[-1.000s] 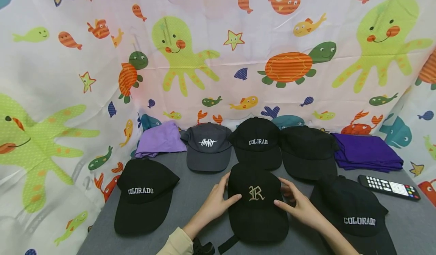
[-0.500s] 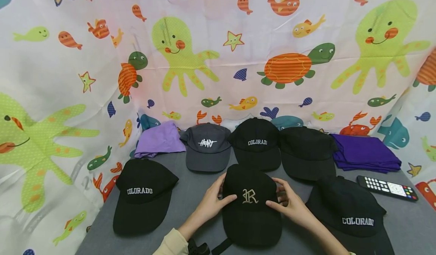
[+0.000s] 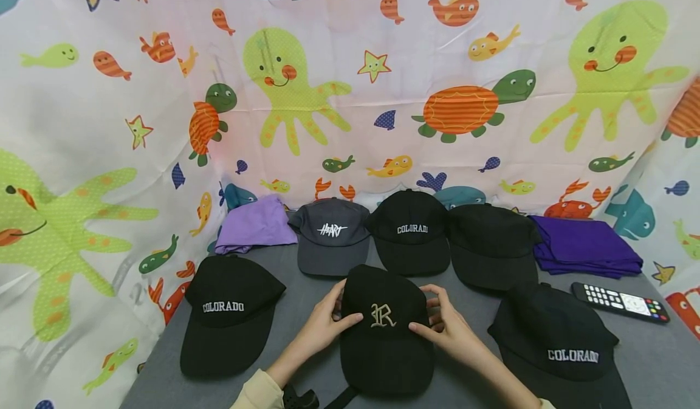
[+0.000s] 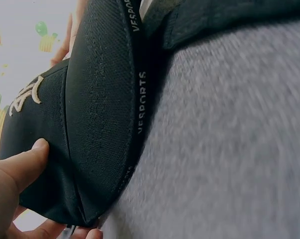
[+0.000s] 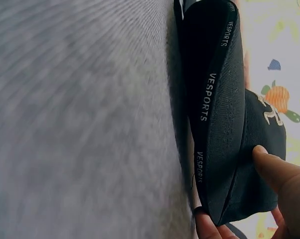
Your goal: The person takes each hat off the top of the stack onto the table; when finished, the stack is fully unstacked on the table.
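Note:
Both hands hold a black baseball cap (image 3: 385, 354) with a gold embroidered R, at the front middle of the table. My left hand (image 3: 322, 327) grips its left side, thumb on the crown and fingers round the back edge. On the opposite side, my right hand (image 3: 451, 330) does the same, its thumb beside the R. White VESPORTS lettering shows along the brim edge (image 4: 141, 99) in the left wrist view, and the cap (image 5: 222, 114) stands close over the grey cloth in the right wrist view. A strap (image 3: 341, 398) trails from its lower left.
Black COLORADO caps lie at left (image 3: 229, 336), right (image 3: 558, 336) and back (image 3: 410, 239). Also at the back are a grey HEART cap (image 3: 333, 245), a plain black cap (image 3: 492, 251), a lilac cloth (image 3: 254, 223) and a folded purple cloth (image 3: 587, 248). A remote control (image 3: 620, 302) lies at right.
Both hands have shifted left and slightly toward the front with the R cap between them. The other caps, the cloths and the remote control keep their places.

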### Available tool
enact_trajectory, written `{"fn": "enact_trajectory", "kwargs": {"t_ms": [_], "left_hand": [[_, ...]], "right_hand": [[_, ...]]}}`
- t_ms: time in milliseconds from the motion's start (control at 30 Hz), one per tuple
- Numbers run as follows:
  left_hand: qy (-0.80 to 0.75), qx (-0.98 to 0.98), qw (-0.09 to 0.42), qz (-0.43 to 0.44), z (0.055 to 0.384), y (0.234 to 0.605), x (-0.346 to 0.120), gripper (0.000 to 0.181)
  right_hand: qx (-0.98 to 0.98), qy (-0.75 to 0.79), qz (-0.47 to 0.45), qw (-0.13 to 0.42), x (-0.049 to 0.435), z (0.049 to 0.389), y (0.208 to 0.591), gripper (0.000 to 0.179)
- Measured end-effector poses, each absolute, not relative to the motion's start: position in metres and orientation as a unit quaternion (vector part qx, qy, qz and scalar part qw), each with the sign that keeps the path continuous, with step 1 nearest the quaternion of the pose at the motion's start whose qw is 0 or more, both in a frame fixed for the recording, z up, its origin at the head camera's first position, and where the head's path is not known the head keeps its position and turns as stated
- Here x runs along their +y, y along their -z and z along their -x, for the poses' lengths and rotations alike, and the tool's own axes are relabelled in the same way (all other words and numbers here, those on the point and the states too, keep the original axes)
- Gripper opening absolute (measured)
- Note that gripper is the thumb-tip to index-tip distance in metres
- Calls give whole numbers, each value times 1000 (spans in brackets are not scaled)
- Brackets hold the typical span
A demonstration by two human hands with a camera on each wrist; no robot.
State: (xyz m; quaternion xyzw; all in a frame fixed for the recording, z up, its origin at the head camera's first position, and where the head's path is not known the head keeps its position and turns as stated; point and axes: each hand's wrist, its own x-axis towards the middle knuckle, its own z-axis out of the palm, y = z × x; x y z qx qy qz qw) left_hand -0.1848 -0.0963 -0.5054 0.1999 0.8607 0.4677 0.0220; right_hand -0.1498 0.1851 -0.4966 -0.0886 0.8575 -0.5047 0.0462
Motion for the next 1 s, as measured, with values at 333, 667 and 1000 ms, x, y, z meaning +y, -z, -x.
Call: {"fn": "enact_trajectory", "kwargs": {"t_ms": [333,667,1000], "left_hand": [[-471,860,23,-193,185,502,-114,69],[-465,866,28,-183,185,499,-126,70],[-468,863,37,-186,185,499,-131,69]], "right_hand": [[857,498,129,36,168,152,497,71],[861,490,130,30,156,152,497,67],[859,493,133,32,152,153,496,66]]}}
